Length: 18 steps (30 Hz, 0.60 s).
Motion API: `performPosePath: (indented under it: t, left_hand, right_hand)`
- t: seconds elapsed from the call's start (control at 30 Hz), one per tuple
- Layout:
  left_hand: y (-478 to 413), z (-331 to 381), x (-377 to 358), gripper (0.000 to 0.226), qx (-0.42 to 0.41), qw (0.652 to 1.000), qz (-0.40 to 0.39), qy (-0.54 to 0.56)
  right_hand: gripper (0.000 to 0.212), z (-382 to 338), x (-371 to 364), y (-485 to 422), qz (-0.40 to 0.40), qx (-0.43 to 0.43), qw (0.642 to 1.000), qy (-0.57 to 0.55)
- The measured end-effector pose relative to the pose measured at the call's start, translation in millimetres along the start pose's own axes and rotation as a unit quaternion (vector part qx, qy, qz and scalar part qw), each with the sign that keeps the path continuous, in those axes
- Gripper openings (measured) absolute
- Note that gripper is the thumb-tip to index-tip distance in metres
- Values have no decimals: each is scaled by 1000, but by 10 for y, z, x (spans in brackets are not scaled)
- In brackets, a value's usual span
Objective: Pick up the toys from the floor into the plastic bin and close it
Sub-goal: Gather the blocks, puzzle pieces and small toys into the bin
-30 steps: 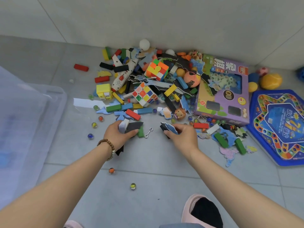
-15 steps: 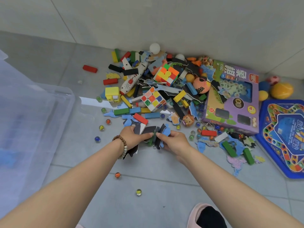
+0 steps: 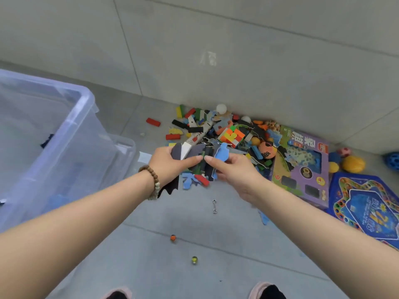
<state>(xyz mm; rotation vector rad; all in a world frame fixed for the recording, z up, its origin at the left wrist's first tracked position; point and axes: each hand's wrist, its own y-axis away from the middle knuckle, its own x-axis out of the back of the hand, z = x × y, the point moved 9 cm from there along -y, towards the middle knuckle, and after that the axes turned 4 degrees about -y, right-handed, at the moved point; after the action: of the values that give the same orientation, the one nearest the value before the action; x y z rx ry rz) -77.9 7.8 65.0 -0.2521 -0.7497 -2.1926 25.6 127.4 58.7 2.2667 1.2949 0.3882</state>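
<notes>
Just right of the plastic bin (image 3: pixel 79 108), the left hand (image 3: pixel 170 162) and right hand (image 3: pixel 235 175) have fingers (image 3: pixel 190 161) curled around flat foam pieces (image 3: pixel 195 151), which look light, bendable and loose, so pinching across the middle of the stack seems safest.

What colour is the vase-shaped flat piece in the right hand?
Light blue: the flat piece pinched by the right hand shows best in the head view.

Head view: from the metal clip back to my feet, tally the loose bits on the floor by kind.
Marbles: 2, the orange marble and the yellow-green marble
Metal clip: 1
Blue flat piece, partly hidden: 1
Total: 4
</notes>
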Motion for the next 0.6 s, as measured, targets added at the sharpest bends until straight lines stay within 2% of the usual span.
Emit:
performPosePath:
  t: [0.13,0.2,0.3,0.47,0.6]
  left_hand:
    - [461,285,1042,29,-15,999,40,-21]
    - [674,240,1573,31,-6,997,62,-44]
    - [931,-52,2291,36,33,993,96,-54]
    - [1085,-808,3070,40,92,985,129,-62]
    - [1131,-1432,3260,73,188,978,90,-31]
  right_hand:
    - [21,-751,-767,320,-53,46,994,81]
    - [19,-944,-1274,418,-88,54,991,87]
    - [24,-1031,-2149,476,-143,53,986,68]
    - [29,-853,-3216,478,-209,-9,975,72]
    - [67,-769,-3369,412,-233,-13,961,151]
